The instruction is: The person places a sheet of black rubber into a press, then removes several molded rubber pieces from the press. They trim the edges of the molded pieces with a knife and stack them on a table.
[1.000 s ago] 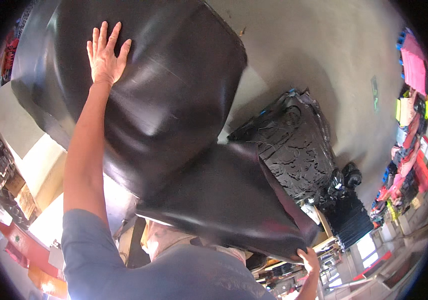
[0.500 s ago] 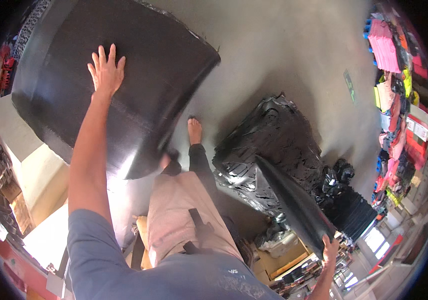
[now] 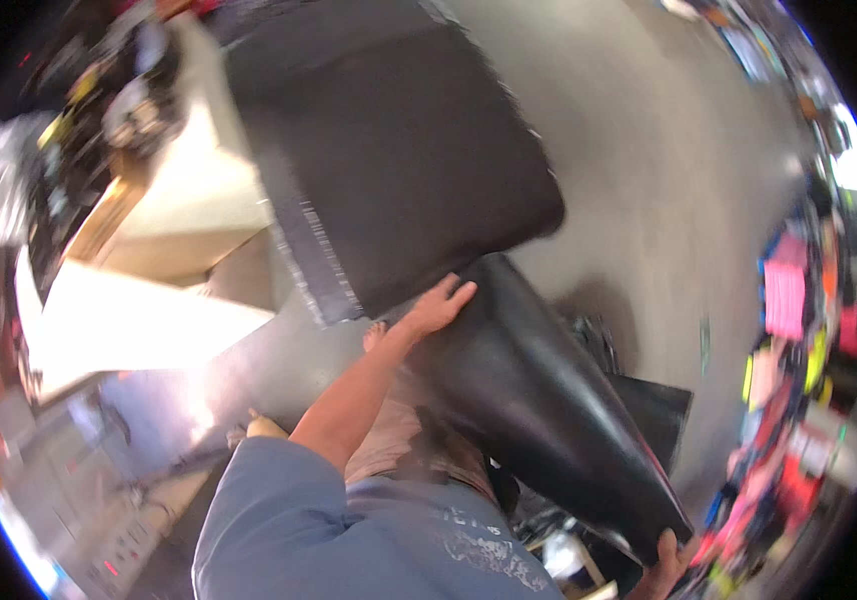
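A large matte black sheet (image 3: pixel 398 150) with frayed, pale-marked edges spreads ahead of me. A glossy black sheet (image 3: pixel 538 380) stretches in a bulging curve across my front toward the lower right; whether it joins the matte one cannot be seen. My left hand (image 3: pixel 436 308) is closed at its upper left end, where it meets the matte sheet, with some fingers hidden. At the far lower right end, my right hand (image 3: pixel 664 562) grips the glossy sheet's edge, thumb on top. Motion blurs the picture somewhat.
Pale boxy panels (image 3: pixel 178 210) stand at the left, beside the matte sheet. A flat black piece (image 3: pixel 653 415) shows behind the glossy sheet. Stacks of pink and other bright goods (image 3: pixel 784 285) line the right side. The grey floor (image 3: pixel 638 150) extends beyond the sheets.
My left hand has left its spread position on the large sheet and come nearer and right. The sheet in my right hand now stretches across to the left hand, hiding most of the black pile. The view has turned.
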Tool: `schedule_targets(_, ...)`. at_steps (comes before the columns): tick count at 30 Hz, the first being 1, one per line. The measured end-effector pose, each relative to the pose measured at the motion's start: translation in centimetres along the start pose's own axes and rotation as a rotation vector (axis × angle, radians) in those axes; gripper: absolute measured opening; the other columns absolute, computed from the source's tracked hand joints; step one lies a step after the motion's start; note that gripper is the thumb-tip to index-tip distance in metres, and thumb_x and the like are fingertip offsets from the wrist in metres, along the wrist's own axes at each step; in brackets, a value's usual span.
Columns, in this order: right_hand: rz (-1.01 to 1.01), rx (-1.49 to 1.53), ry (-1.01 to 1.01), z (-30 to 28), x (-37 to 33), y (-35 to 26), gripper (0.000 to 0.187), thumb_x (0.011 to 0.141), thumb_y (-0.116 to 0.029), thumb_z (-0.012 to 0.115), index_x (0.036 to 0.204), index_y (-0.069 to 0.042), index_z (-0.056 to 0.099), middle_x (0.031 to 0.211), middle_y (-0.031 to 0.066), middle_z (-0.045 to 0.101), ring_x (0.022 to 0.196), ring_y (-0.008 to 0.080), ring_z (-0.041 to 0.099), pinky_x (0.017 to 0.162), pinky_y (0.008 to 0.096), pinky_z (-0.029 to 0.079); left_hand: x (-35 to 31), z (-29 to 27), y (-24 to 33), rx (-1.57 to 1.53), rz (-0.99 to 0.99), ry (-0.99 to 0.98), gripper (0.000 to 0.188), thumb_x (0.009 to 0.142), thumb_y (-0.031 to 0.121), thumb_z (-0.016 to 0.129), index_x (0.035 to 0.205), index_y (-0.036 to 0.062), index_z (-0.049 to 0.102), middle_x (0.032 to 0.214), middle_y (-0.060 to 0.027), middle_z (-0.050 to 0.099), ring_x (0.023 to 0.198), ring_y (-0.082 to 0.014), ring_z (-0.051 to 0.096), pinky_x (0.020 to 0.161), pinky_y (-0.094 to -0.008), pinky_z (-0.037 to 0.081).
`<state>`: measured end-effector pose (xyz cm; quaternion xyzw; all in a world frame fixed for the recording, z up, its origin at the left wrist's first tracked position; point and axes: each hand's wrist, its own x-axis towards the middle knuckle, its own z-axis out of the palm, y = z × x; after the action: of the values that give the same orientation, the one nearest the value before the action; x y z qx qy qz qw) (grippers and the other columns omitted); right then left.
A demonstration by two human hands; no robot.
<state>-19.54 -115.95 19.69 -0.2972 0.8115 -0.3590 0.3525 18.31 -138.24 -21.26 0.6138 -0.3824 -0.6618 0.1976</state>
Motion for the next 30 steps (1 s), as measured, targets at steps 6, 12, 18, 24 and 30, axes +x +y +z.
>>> schedule_targets(6, -0.366, -0.103, -0.136, 3.7, 4.1, -9.1, 0.053, 0.094, -0.015, 0.073, 0.142, 0.002, 0.054, 0.132, 0.0161, 0.064, 0.116, 0.0269, 0.065, 0.103, 0.0428, 0.052, -15.9, -12.6, -2.7, -0.696, -0.046, -0.133, 0.065, 0.104, 0.059, 0.060, 0.140, 0.0050, 0.065, 0.133, -0.0099, 0.068, 0.122, -0.0224, 0.062, 0.105, -0.0380, 0.050)
schedule_targets(12, -0.690, -0.067, -0.545, 13.9, 10.2, -17.5, 0.054, 0.093, -0.013, 0.074, 0.141, 0.002, 0.055, 0.132, 0.0165, 0.065, 0.116, 0.0280, 0.066, 0.103, 0.0434, 0.053, -33.7, -8.0, -15.4, -1.139, 0.239, 0.285, 0.053, 0.104, 0.043, 0.066, 0.140, 0.0044, 0.062, 0.136, -0.0093, 0.065, 0.124, -0.0203, 0.059, 0.107, -0.0368, 0.047)
schedule_targets(18, -0.776, -0.008, -1.131, 26.1, 12.5, -22.4, 0.055, 0.091, -0.012, 0.074, 0.140, 0.002, 0.056, 0.131, 0.0169, 0.066, 0.115, 0.0292, 0.066, 0.104, 0.0439, 0.054, -47.5, 2.3, -20.4, -1.429, 0.169, 0.923, 0.031, 0.097, 0.014, 0.075, 0.122, -0.0021, 0.069, 0.116, -0.0111, 0.075, 0.105, -0.0206, 0.073, 0.099, -0.0377, 0.056)
schedule_targets(24, -0.477, -0.059, -1.603, 34.0, 4.9, -12.8, 0.055, 0.090, -0.010, 0.075, 0.140, 0.003, 0.056, 0.130, 0.0173, 0.066, 0.114, 0.0304, 0.067, 0.104, 0.0444, 0.054, -59.5, 10.5, -22.5, -1.176, 0.568, 1.090, 0.052, 0.096, 0.027, 0.076, 0.137, -0.0014, 0.061, 0.124, -0.0107, 0.072, 0.114, -0.0230, 0.068, 0.099, -0.0352, 0.052)
schedule_targets(30, -0.468, -0.360, -1.825, 36.7, -9.2, -10.1, 0.037, 0.090, -0.012, 0.075, 0.123, 0.004, 0.067, 0.114, 0.0139, 0.073, 0.102, 0.0256, 0.071, 0.096, 0.0394, 0.056, -63.9, 19.1, -29.6, -1.631, 0.332, 1.343, 0.041, 0.097, 0.032, 0.075, 0.125, 0.0015, 0.068, 0.117, -0.0080, 0.074, 0.107, -0.0189, 0.069, 0.091, -0.0349, 0.055)
